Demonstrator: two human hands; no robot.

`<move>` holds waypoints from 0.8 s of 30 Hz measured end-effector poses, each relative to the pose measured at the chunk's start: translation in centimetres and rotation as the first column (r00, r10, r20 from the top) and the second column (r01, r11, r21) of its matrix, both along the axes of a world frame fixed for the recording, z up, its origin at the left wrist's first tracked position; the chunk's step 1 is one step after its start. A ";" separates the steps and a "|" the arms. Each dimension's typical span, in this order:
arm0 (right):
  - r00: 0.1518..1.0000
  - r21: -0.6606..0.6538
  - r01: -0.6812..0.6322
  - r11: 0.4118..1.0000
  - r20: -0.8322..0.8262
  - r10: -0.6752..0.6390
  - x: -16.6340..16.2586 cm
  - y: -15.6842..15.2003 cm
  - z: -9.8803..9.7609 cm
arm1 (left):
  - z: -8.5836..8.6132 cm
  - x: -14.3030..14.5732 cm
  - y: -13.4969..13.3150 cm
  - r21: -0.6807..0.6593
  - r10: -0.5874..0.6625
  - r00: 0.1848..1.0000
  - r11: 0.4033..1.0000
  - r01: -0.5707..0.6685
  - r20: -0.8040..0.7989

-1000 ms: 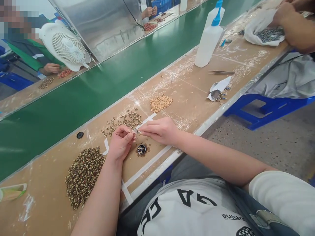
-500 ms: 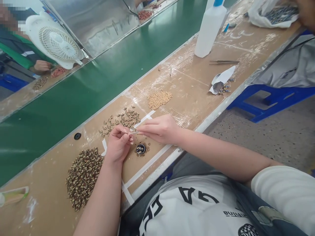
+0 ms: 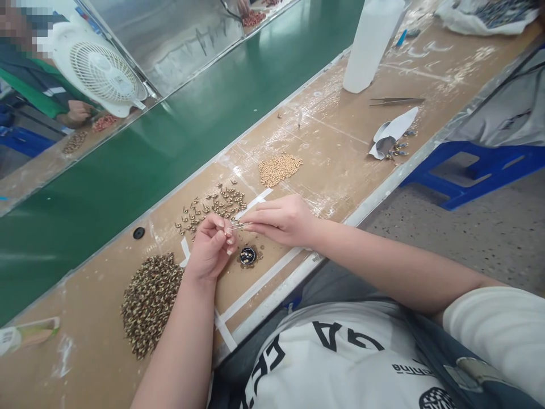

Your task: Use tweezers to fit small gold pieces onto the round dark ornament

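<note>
My left hand (image 3: 212,247) is closed in a pinch on a tiny part that I cannot make out. My right hand (image 3: 284,218) is closed on thin metal tweezers (image 3: 237,226) whose tips meet the left fingertips. Both hands hover over the brown bench (image 3: 336,165). Just below them sits a small round black dish (image 3: 247,256). Scattered small brass fittings (image 3: 213,205) lie just beyond the hands. A big heap of dark and gold parts (image 3: 150,301) lies left of my left wrist. A pile of small tan beads (image 3: 280,168) lies farther back.
A green conveyor belt (image 3: 170,153) runs behind the bench. A white squeeze bottle (image 3: 371,45), spare tweezers (image 3: 395,101) and a paper scrap with parts (image 3: 390,139) lie at the right. A white fan (image 3: 100,71) and another person's hand (image 3: 76,111) are across the belt.
Both hands stay joined at the tweezers' tips, with the left fingers curling slightly tighter. The view has shifted a little, moving the bench items down and to the right.
</note>
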State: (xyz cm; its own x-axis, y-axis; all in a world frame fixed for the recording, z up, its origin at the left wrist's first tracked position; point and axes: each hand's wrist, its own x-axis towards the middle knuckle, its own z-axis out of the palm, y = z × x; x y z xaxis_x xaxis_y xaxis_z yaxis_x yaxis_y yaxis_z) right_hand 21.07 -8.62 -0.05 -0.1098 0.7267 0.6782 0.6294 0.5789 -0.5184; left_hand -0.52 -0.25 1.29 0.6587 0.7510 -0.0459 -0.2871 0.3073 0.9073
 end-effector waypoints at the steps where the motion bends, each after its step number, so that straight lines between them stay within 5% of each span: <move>1: 1.000 -0.002 -0.018 1.000 -0.022 0.018 0.0 0.0 0.0 | 0.0 0.0 0.0 -0.002 -0.025 1.000 1.000 0.025 -0.004; 11: 0.959 -0.122 -0.271 0.955 -0.121 0.257 1.6 0.5 0.0 | -0.4 -0.7 0.4 0.054 -0.185 0.975 0.980 0.193 -0.119; 24: 0.955 -0.194 -0.295 0.936 -0.043 0.293 2.1 0.4 0.2 | -0.2 -0.7 0.4 0.044 -0.231 0.965 0.970 0.238 -0.127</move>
